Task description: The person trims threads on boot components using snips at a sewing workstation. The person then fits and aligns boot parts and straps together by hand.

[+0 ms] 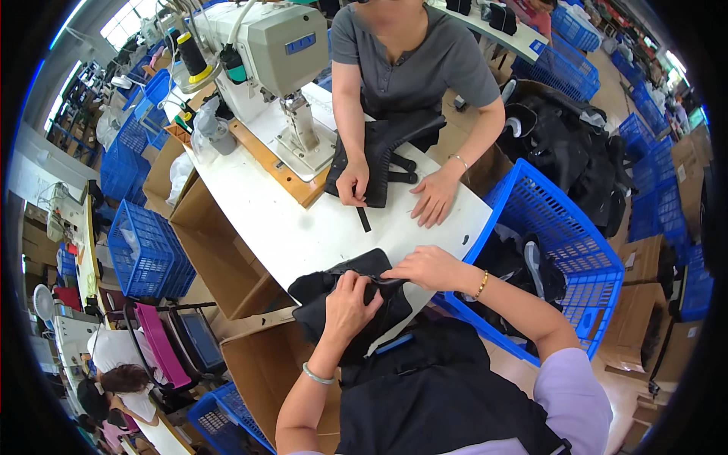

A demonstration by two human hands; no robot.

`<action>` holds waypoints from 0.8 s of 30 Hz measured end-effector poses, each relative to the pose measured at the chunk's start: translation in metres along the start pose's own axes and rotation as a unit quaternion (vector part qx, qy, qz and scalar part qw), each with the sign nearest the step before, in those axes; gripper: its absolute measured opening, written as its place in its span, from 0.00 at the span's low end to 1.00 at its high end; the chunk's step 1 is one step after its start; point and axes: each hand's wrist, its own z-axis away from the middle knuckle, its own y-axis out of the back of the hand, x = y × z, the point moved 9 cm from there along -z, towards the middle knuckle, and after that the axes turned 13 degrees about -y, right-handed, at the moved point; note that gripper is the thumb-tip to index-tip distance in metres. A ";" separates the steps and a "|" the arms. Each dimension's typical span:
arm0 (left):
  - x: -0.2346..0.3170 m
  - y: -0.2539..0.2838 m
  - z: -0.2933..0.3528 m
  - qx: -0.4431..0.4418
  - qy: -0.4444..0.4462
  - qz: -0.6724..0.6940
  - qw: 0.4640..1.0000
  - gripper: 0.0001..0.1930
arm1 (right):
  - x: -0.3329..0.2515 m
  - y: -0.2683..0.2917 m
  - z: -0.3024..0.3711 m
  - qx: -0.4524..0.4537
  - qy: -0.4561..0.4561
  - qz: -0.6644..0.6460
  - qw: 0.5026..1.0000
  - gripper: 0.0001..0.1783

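Note:
A black fabric piece, maybe part of a bag or garment, lies bunched over the near edge of the white table. My left hand is closed on its middle, with the fingers curled into the folds. To the right, my right hand grips the upper right edge of the same piece between thumb and fingers. Its exact kind is hard to make out, since my hands cover part of it. Across the table, a co-worker's hand holds a short black strip beside another black sewn piece.
An industrial sewing machine stands at the table's far left. Right of me is a blue plastic crate with dark items inside. Open cardboard boxes sit below the table's left edge. The co-worker's other hand rests flat on the tabletop.

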 end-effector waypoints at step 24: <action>-0.036 -0.021 -0.003 -0.011 0.089 0.111 0.990 0.14 | -0.011 -0.001 0.000 0.116 -0.159 -0.172 0.965 0.15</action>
